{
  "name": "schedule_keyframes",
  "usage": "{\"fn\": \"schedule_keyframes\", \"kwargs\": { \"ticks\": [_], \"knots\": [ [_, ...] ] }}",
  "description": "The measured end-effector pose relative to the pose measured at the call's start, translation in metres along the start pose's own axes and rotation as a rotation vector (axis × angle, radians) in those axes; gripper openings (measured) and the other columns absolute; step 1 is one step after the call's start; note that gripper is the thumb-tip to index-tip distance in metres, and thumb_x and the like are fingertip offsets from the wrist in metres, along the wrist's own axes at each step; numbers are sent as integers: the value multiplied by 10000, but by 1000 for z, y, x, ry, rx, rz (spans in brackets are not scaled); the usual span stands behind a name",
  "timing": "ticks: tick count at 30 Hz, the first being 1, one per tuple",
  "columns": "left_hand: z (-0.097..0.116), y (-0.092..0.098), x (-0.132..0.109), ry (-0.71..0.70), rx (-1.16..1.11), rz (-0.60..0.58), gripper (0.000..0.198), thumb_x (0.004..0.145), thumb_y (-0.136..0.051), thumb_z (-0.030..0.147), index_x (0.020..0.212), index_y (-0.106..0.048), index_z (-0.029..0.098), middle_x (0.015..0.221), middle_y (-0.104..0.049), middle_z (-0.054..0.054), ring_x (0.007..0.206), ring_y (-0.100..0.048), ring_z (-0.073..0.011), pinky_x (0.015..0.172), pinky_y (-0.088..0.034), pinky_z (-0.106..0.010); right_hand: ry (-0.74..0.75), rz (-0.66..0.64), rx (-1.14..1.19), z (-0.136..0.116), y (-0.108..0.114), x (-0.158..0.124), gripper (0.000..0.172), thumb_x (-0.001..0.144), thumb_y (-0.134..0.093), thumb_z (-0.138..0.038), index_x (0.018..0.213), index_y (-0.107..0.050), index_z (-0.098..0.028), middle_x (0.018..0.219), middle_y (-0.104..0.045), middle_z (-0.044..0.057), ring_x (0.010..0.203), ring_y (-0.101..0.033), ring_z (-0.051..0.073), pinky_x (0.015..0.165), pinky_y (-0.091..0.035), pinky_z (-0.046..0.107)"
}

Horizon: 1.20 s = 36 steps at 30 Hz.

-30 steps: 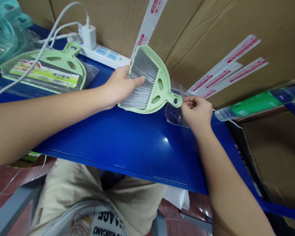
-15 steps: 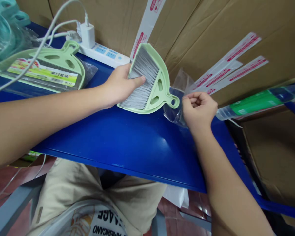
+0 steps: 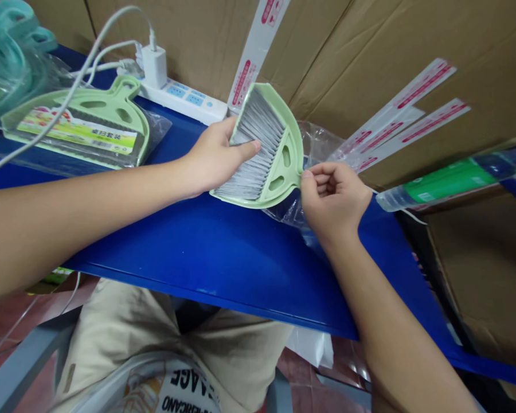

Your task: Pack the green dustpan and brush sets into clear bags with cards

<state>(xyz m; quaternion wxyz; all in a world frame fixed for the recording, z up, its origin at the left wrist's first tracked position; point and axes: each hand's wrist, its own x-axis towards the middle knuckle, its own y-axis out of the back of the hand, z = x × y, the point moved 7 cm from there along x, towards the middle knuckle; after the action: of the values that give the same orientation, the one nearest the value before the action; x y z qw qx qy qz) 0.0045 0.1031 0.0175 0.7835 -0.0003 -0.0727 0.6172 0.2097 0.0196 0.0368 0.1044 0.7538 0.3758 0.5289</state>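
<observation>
Here at the blue steel bench (image 3: 223, 241), the left hand (image 3: 217, 160) has a firm grip on a pale-green plastic dustpan-and-brush set (image 3: 290, 158). Its fingers wrap behind the set, and the thumb presses across the grey bristles (image 3: 258, 152). The set sits tilted, its lower edge at or very near the bench surface; it's hard to say which. Over on the right, the right hand (image 3: 333, 198) is curled, with its fingertips right at the dustpan's handle end. A clear plastic bag (image 3: 320, 143) is bunched just behind and under that hand, but whether the grip is pinching film, handle or both, I can't tell. As for progress, this set looks unpacked, with the bag beside it, not around it. Far left, a matching green dustpan set with a printed label card (image 3: 75, 135) appears already wrapped in film.
</observation>
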Motion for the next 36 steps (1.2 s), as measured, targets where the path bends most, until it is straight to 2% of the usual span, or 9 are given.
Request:
{"fn": "schedule_keyframes", "kwargs": {
  "ticks": [7, 12, 17, 21, 25, 28, 30, 33, 36],
  "knots": [
    [-2, -6, -3, 20, -32, -30, 256, 819, -765, 62, 1051, -770, 169, 1130, -813, -59, 1263, -747, -330, 1170, -566, -461, -5, 6, 162, -5, -3, -2, 41, 846, -654, -274, 817, -652, -245, 624, -579, -44, 514, -543, 122, 516, -497, 256],
    [-6, -8, -4, 31, -30, -71, 161, 862, -747, 113, 995, -777, 197, 1078, -823, -38, 1188, -777, -309, 1123, -604, -472, -28, 2, 292, -10, -6, -4, 55, 851, -671, -288, 822, -661, -243, 632, -597, -46, 512, -555, 114, 486, -470, 240],
    [-13, -10, -4, 72, -37, -103, 81, 868, -765, 157, 928, -782, 208, 1018, -828, -38, 1152, -785, -309, 1108, -614, -486, -77, -28, 324, -8, -9, -5, 85, 863, -678, -313, 827, -654, -241, 646, -600, -45, 520, -573, 112, 486, -477, 237],
    [-17, -8, -3, 108, -38, -95, 27, 880, -764, 175, 864, -777, 192, 941, -824, -60, 1034, -811, -311, 1048, -639, -502, -81, -49, 366, -10, -11, -6, 92, 857, -691, -324, 832, -667, -238, 640, -602, -48, 506, -565, 107, 478, -464, 233],
    [-17, -6, -2, 132, -19, -70, 16, 860, -776, 198, 858, -780, 182, 859, -814, -50, 988, -823, -304, 982, -664, -462, -66, -90, 333, -11, -11, -5, 131, 877, -699, -367, 864, -699, -237, 664, -631, -35, 529, -575, 114, 502, -474, 243],
    [-16, -2, 0, 153, 4, -45, 56, 871, -749, 195, 901, -793, 178, 847, -810, -36, 1009, -826, -294, 962, -671, -432, -67, -48, 243, 2, 2, 4, 117, 876, -709, -350, 856, -711, -235, 694, -652, -20, 565, -589, 128, 541, -494, 263],
    [-15, 2, 3, 163, 18, -34, 100, 886, -735, 188, 957, -804, 176, 876, -816, -41, 1042, -824, -296, 968, -669, -432, -124, -35, 114, 22, 14, 14, 90, 854, -734, -291, 797, -690, -237, 687, -642, -19, 592, -592, 141, 579, -507, 280],
    [-13, 8, 8, 154, 39, -31, 174, 904, -734, 187, 1061, -808, 182, 943, -827, -53, 1113, -808, -307, 1002, -657, -450, -311, -101, 0, 57, 22, 28, 170, 810, -772, -206, 717, -635, -241, 643, -599, -36, 598, -575, 154, 621, -522, 302],
    [-11, 12, 13, 136, 54, -28, 196, 920, -731, 199, 1104, -798, 187, 962, -827, -58, 1131, -796, -312, 1009, -651, -459, -512, -201, 142, 76, 16, 28, 170, 793, -766, -172, 702, -640, -238, 640, -608, -35, 603, -597, 162, 602, -537, 299]
  ]
}}
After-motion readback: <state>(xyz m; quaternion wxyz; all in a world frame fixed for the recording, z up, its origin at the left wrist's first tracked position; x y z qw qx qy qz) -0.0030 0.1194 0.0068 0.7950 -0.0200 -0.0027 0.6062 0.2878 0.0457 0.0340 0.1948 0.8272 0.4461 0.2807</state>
